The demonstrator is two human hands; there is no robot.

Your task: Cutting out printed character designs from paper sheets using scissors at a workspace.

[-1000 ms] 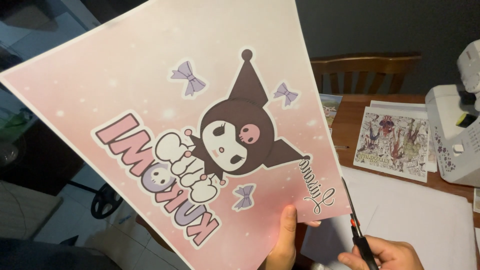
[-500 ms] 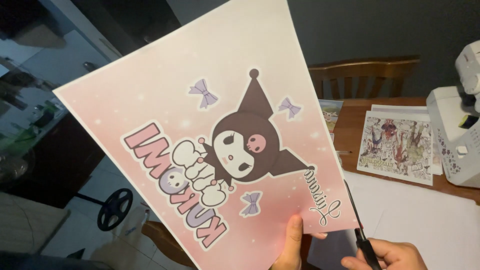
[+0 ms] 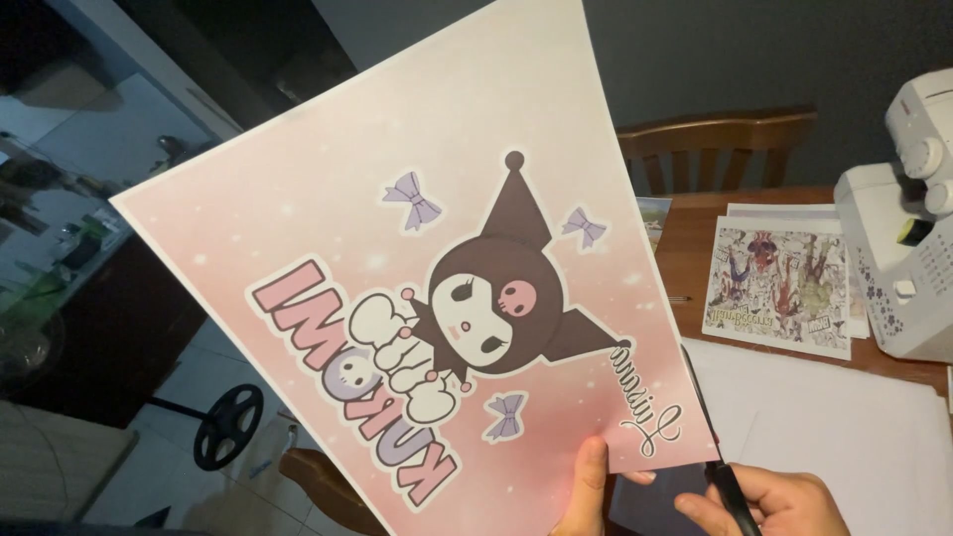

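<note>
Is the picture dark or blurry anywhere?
Head view: the pink printed sheet is sharp and evenly lit; the room behind it on the left is dim and murky; the right hand with the scissors sits in shadow at the bottom edge, partly cut off; the white sewing machine looks bright but not glaring.

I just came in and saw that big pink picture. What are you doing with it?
A person holds up a big pink print of a cartoon character, the left hand pinching its bottom edge. The right hand holds scissors, blades running up along the print's right edge where a white border remains. Below lies white paper on a wooden table, with another colourful print, a white sewing machine and a chair behind.
</note>
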